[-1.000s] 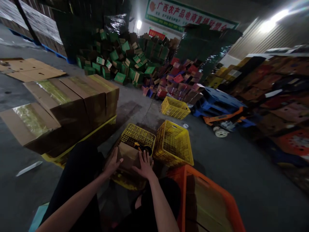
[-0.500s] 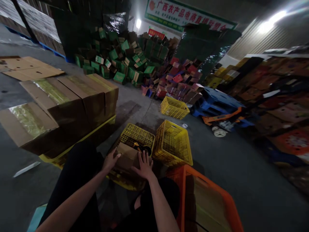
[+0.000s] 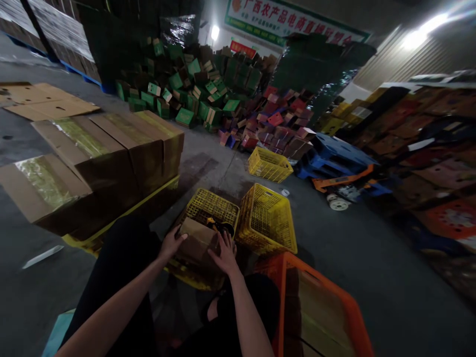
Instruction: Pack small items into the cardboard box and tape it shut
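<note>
A small brown cardboard box (image 3: 198,239) rests on a yellow plastic crate (image 3: 211,202) between my knees. The crate seems to be upside down, its mesh face upward. My left hand (image 3: 172,246) clasps the box's left side, thumb on the top edge. Against the right side lies my right hand (image 3: 224,252), thumb toward me and fingers stretched along the far corner. Just behind the box, on the crate, is what looks like a tape dispenser (image 3: 211,222) with an orange-yellow handle and a dark roll, partly hidden by the box and my right hand.
Taped cartons (image 3: 111,136) stand on a yellow base at my left. A yellow crate (image 3: 266,218) and an orange crate (image 3: 327,292) holding boxes are at my right. Farther off are another yellow crate (image 3: 270,164), an orange pallet jack (image 3: 344,181), blue pallets (image 3: 334,151) and heaped green boxes (image 3: 186,106).
My right hand has slid from the box's top to its right side, fingers closer together. The left hand keeps its hold, and the box has barely moved.
</note>
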### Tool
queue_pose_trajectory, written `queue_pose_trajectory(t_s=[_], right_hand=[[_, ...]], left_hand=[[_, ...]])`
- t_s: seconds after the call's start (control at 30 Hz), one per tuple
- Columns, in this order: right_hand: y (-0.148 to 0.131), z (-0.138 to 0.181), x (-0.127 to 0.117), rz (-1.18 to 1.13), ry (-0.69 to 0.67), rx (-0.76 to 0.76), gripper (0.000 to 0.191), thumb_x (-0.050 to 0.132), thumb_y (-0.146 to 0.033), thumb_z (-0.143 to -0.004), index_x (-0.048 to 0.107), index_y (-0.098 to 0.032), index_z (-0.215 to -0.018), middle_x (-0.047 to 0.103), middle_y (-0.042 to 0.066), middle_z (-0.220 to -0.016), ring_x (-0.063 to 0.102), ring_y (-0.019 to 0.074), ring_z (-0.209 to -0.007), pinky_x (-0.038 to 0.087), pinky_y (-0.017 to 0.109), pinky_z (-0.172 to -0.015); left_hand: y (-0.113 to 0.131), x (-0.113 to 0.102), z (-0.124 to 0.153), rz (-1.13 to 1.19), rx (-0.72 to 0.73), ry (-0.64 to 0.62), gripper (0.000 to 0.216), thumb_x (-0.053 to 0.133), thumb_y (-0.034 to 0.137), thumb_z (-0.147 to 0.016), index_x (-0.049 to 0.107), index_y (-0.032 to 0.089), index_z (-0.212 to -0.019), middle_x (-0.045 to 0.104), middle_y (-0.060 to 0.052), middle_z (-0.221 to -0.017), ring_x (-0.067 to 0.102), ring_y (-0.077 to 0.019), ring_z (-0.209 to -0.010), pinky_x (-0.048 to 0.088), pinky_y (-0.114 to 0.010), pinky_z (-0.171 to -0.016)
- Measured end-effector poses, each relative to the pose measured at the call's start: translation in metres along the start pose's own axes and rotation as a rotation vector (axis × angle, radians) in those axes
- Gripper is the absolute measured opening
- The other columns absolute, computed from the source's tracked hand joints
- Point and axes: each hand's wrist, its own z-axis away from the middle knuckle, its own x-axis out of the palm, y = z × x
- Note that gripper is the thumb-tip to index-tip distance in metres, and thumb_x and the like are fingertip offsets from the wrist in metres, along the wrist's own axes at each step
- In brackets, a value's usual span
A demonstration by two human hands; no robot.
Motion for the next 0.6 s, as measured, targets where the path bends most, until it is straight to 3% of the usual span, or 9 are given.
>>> queue_pose_trajectory(t_s=[0.27,0.43,0.53,0.6], right_hand=[[-0.003,-0.002,0.0,-0.034,0.0,0.011,0.076,0.049,-0.057,-0.093,0.019,-0.031,-0.158,0.013,0.005,-0.167,0.005,0.0291,-0.153,0.015,0.058,-0.118],[-0.004,-0.017,-0.017,-0.084,0.097,0.16,0.056,0.037,-0.044,-0.1,0.04,-0.021,-0.15,0.033,0.012,-0.16,0.027,0.0306,-0.148,0.024,0.06,-0.114],[0.001,-0.036,-0.03,-0.063,0.145,0.201,0.047,0.042,-0.039,-0.099,0.055,-0.016,-0.138,0.048,0.016,-0.151,0.035,0.0321,-0.144,0.025,0.053,-0.116],[0.005,-0.055,-0.035,-0.106,0.069,0.19,0.042,0.045,-0.036,-0.099,0.062,-0.013,-0.13,0.059,0.019,-0.138,0.051,0.0293,-0.132,0.036,0.039,-0.11]], left_hand=[[0.005,-0.001,-0.003,0.065,-0.066,0.004,0.053,0.066,0.029,-0.083,0.059,0.014,-0.134,0.064,-0.013,-0.134,0.059,-0.0287,-0.126,0.045,-0.039,-0.106],[0.007,-0.001,-0.007,0.118,-0.135,-0.043,0.046,0.068,0.027,-0.08,0.066,0.014,-0.124,0.069,-0.012,-0.126,0.062,-0.0309,-0.121,0.047,-0.041,-0.103],[0.006,-0.002,-0.008,0.139,-0.149,-0.051,0.048,0.07,0.028,-0.078,0.067,0.011,-0.123,0.07,-0.013,-0.123,0.064,-0.031,-0.118,0.049,-0.039,-0.1],[0.006,-0.002,-0.009,0.154,-0.161,-0.046,0.049,0.071,0.03,-0.077,0.067,0.012,-0.122,0.071,-0.013,-0.123,0.064,-0.0304,-0.117,0.049,-0.037,-0.1]])
